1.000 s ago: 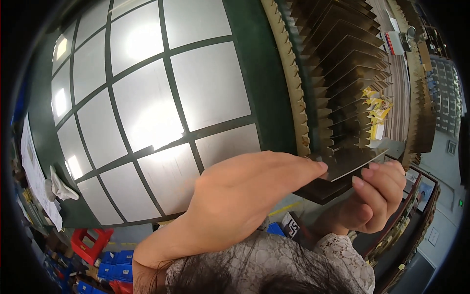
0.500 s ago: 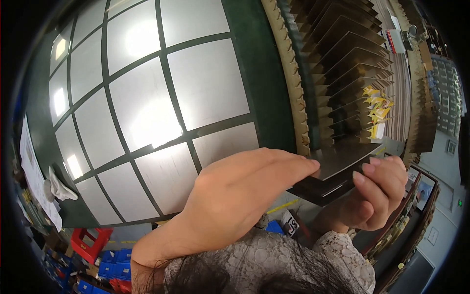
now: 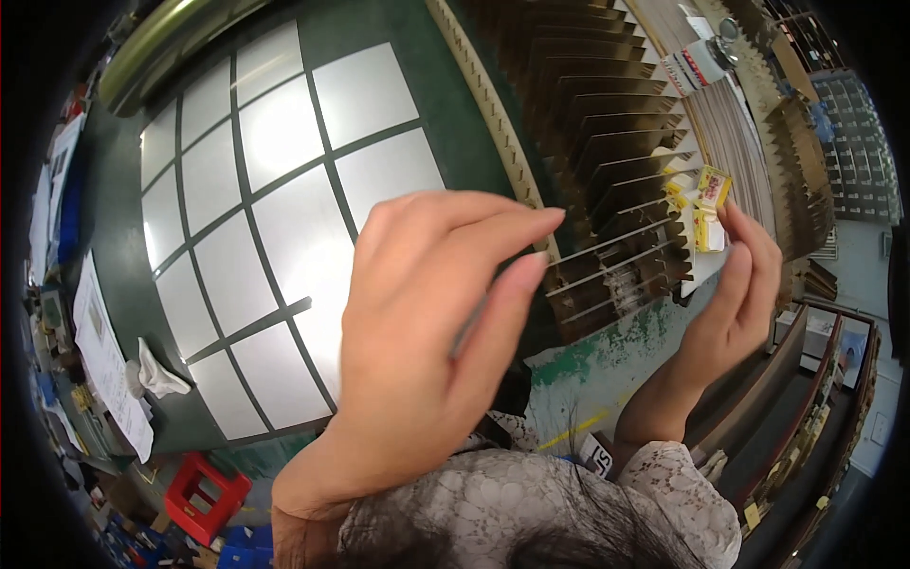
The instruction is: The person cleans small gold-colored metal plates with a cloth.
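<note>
My left hand [image 3: 427, 332] fills the middle of the view. Its thumb and fingertips are pinched on the near end of a thin brown cardboard strip [image 3: 607, 248] that lies in a rack of slotted cardboard dividers [image 3: 607, 114]. My right hand [image 3: 735, 284] stands upright at the rack's right end, fingers straight and together. Its fingertips are beside several small yellow packets [image 3: 706, 204] set among the strips. The right thumb is hidden, so I cannot tell whether that hand grips anything.
A dark green table [image 3: 123, 237] carries a grid of white rectangular panels [image 3: 275, 199]. Papers [image 3: 104, 379] and a crumpled white cloth [image 3: 156, 375] lie at its left edge. A red stool [image 3: 204, 493] and blue crates stand below. Cardboard stacks and shelving [image 3: 853, 142] line the right.
The dark cardboard strip that both hands held has gone up into the rack. My right hand rose and straightened beside the yellow packets. My left hand lifted and pinched at the strip's end.
</note>
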`<state>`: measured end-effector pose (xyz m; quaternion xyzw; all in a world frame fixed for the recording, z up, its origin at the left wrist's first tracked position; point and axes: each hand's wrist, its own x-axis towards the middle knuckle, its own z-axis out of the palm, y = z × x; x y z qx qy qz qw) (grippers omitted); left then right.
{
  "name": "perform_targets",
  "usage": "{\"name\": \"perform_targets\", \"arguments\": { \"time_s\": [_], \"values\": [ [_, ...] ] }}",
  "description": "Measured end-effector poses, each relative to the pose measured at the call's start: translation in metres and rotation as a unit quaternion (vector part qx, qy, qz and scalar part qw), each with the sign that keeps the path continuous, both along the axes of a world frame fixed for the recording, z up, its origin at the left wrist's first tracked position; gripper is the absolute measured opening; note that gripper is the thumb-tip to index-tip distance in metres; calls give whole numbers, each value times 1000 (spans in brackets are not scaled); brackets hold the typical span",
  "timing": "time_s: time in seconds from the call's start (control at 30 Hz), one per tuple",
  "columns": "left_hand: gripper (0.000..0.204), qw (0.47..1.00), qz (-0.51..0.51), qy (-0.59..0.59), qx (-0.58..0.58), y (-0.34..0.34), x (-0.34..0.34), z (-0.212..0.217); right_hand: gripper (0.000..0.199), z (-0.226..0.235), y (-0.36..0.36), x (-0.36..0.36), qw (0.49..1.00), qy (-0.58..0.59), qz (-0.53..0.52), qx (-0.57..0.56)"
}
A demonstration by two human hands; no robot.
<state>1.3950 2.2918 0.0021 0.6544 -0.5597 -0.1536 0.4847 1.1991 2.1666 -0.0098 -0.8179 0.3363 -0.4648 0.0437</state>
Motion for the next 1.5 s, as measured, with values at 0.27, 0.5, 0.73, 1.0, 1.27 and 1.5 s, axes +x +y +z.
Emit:
{"name": "perform_targets", "arguments": {
  "time_s": [0.27, 0.5, 0.73, 1.0, 1.27, 1.5],
  "values": [
    [20, 987, 59, -152, 10, -22, -36, 13, 31, -12, -11, -14, 969, -20, 15, 244],
    [22, 982, 51, -179, 27, -28, -44, 13, 29, -19, -11, -20, 959, -29, 53, 278],
    [23, 980, 50, -191, 36, -28, -47, 13, 26, -18, -6, -20, 970, -24, 46, 238],
    [28, 978, 61, -198, -24, -29, -48, 29, 29, 4, -3, -13, 976, -53, 48, 205],
    [33, 962, 83, -170, -199, -6, -25, 69, 33, 56, 12, 20, 970, -198, 103, 99],
    [37, 983, 106, 96, -115, 60, 6, 64, 33, 65, 59, 50, 943, -121, 238, 198]
  ]
}}
